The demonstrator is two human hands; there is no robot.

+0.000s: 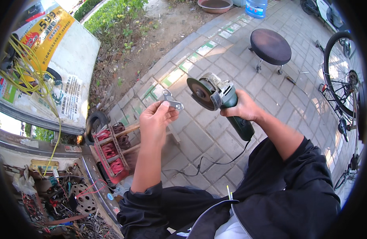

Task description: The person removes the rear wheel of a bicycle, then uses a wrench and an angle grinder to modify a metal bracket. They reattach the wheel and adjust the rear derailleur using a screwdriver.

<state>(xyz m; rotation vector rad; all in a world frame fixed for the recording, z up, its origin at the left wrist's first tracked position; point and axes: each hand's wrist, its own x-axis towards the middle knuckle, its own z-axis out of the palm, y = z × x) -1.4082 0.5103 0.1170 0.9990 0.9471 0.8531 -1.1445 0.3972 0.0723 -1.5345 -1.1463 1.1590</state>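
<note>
Angle grinder [228, 97] is facing a metal link [175, 104] just to its left. Near left, an open box [96, 179] is holding a perforated disc [88, 205] among clutter [36, 203]; a red crate [121, 175] is holding red bundles [108, 150]. The right grip [244, 106] is wrapping the grinder's body, the left grip [153, 117] narrowly pinching the link, both bare forearms [147, 171] reaching far.

We're out of doors, at what looks like a pavement-side repair spot, on grey paving [209, 137] beside a strip of soil and plants [153, 40]. The trade shows in the bicycle [352, 77] over on the right, a small tyre [89, 126], an angle grinder [240, 122], and that open box [96, 181] heaped with metal parts and wires [66, 201].
</note>
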